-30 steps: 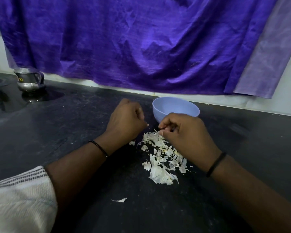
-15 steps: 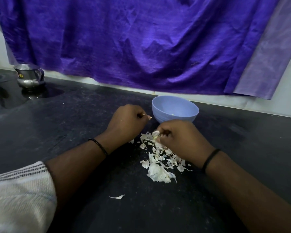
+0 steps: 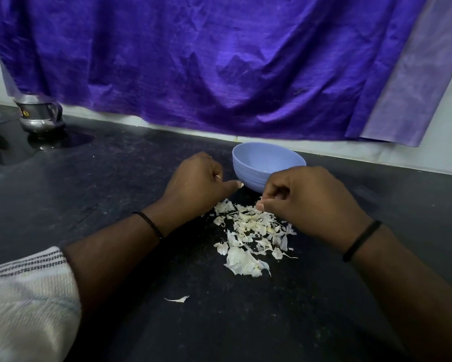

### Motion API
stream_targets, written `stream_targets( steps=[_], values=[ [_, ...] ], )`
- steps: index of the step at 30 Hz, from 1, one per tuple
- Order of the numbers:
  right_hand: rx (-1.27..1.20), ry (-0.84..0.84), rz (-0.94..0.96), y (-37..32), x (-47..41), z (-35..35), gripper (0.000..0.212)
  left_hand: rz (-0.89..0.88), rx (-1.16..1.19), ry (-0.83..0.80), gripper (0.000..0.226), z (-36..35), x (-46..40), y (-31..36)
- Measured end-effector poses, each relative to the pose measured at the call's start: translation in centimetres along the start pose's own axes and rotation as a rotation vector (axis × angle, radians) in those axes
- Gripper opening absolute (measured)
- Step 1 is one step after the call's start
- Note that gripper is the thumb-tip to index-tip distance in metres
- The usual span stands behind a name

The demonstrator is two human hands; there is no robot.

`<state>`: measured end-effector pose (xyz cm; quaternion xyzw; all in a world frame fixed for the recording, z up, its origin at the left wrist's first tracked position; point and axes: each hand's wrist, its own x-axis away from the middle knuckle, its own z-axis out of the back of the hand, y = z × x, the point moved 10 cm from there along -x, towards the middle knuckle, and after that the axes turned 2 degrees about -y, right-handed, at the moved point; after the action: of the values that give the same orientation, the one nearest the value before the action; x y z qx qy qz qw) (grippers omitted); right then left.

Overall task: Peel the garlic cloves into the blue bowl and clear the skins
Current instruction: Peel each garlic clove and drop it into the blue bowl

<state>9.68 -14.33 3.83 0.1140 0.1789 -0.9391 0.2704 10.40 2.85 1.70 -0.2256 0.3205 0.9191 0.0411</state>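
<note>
The blue bowl [image 3: 248, 173] stands on the black counter just beyond my hands, with one small pale bit showing inside it. A pile of white garlic skins [image 3: 251, 231] lies in front of it. My left hand [image 3: 196, 181] is curled left of the bowl, and a small pale garlic clove [image 3: 241, 184] peeks out at its thumb tip, close to the bowl's wall. My right hand [image 3: 308, 202] hovers over the pile's far edge, thumb and forefinger pinched together on a bit of skin there.
One loose skin [image 3: 177, 299] lies alone nearer to me. A steel jug [image 3: 38, 116] stands at the far left of the counter [image 3: 115, 178]. A purple cloth [image 3: 219, 61] hangs down the wall behind the bowl.
My hands have drawn apart. The left one has edged toward the bowl with the clove, and the right has lifted slightly at the pile's top edge.
</note>
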Motion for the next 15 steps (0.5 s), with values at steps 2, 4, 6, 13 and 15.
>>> stream_targets(
  steps=[2,4,6,13,15],
  values=[
    [0.005,-0.091,0.038,-0.5,0.1,-1.0,0.013,-0.022,0.01,-0.002,0.043,-0.2,-0.1,0.1],
    [0.035,-0.16,0.078,-0.9,0.2,-2.0,0.006,-0.04,0.029,-0.024,0.038,-0.5,-0.2,0.2],
    [0.025,-0.188,0.1,-1.3,0.3,-2.9,0.014,-0.059,0.023,-0.04,0.026,-0.9,-0.3,0.4],
    [0.024,-0.073,0.073,-1.2,-0.2,-4.4,0.007,-0.069,0.024,-0.058,0.02,-1.2,0.1,0.9],
    [-0.028,-0.095,0.043,-0.8,-0.4,-4.7,0.004,-0.064,0.028,-0.045,0.018,-1.0,0.1,0.8]
  ],
)
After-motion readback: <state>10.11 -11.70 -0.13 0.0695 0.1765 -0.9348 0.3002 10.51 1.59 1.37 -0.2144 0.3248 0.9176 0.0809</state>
